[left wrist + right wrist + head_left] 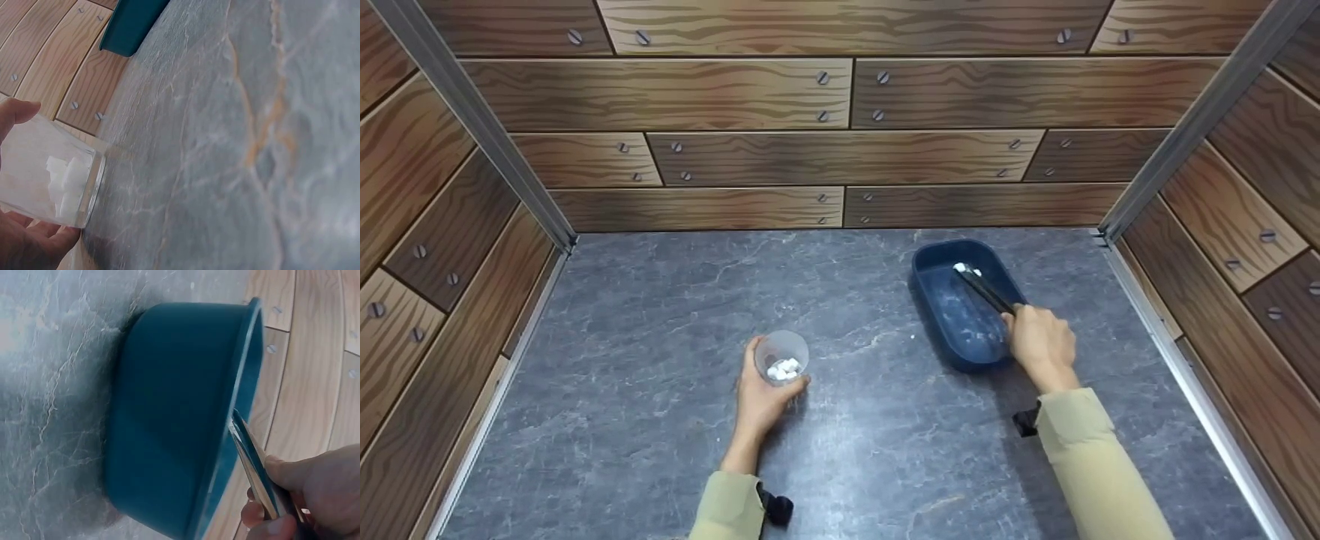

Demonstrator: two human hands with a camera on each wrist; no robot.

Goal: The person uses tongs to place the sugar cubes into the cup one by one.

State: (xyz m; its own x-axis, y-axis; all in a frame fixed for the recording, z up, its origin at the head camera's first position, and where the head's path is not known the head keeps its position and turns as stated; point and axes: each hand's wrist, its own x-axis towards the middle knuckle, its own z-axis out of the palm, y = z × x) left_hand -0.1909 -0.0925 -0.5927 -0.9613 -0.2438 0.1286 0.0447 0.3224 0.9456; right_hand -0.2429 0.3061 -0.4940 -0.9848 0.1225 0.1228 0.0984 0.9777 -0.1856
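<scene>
My left hand (761,394) grips a clear cup (781,345), thumb on one side and fingers on the other. Several small white cubes (784,370) lie at the bottom of this cup; the left wrist view shows them through its wall, with the cup's base at or near the tabletop. My right hand (1042,341) holds tongs (984,289), which reach over the rim into a dark blue tub (952,349). At the tongs' tips are small white pieces (959,268) near the tub's far end. In the right wrist view the tub's wall hides those tips.
Both things are on a grey marbled tabletop (660,315). Wood-patterned panels (750,94) stand at the back and both sides, joined by metal corner posts (1207,105). A tiny white crumb (913,337) lies left of the tub, and pale residue marks the tub's floor.
</scene>
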